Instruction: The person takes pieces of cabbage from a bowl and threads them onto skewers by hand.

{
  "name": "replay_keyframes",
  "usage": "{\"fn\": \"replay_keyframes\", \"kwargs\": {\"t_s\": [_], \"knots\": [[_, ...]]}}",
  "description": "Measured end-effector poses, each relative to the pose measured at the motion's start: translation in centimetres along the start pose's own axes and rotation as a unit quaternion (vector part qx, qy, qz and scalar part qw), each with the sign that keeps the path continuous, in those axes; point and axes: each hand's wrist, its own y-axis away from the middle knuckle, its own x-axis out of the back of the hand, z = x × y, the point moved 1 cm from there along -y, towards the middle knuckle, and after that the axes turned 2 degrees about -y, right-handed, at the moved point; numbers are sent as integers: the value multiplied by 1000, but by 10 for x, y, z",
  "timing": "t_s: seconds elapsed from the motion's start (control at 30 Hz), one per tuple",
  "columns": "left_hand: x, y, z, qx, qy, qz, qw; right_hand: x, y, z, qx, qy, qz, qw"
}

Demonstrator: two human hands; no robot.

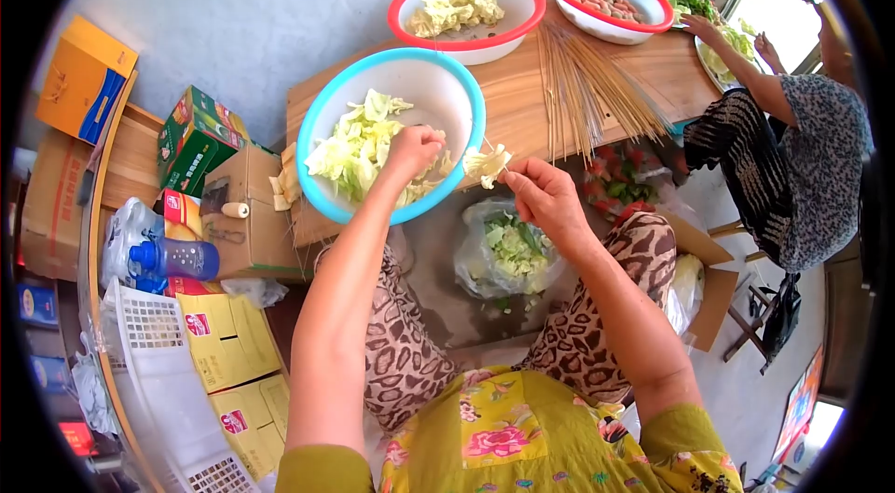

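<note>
Cut cabbage leaves (359,146) lie in a white bowl with a blue rim (471,92) on the table. My left hand (413,153) is inside this bowl over the leaves, fingers curled closed; whatever they may hold is hidden. Just right of the rim, my right hand (550,202) pinches a thin skewer, mostly hidden, with pale cabbage pieces (487,165) threaded on it. A fan of long bamboo skewers (597,88) rests on the table beyond my right hand.
Behind stand two red-rimmed bowls, one with cabbage skewers (457,13), one with small sausage-like pieces (604,3). A plastic bag of chopped cabbage (508,255) sits on the floor between my legs. Boxes (233,344) line the left. Another person (820,167) sits at right.
</note>
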Motion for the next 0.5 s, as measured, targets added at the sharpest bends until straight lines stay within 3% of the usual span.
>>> {"fn": "replay_keyframes", "kwargs": {"t_s": [0.07, 0.13, 0.23, 0.33, 0.47, 0.5], "knots": [[-17, -22, -27, 25, -135, -35, 990, 1, 0, -1, 4, -4, 3, 1000], [-27, -29, -32, 30, -113, -48, 992, 4, 0, -2, 6, -8, 7, 1000], [-40, -31, -35, 95, -204, -123, 967, 9, -2, -3, 5, 19, 10, 1000], [-40, -30, -34, 71, -252, -136, 956, 11, -3, -1, 4, 24, 12, 1000], [-30, -26, -41, 33, -239, -128, 962, 10, -5, -4, -1, 13, 9, 1000], [-26, -26, -45, 82, -80, -106, 988, 10, -5, -3, 0, 1, 5, 1000]]}}
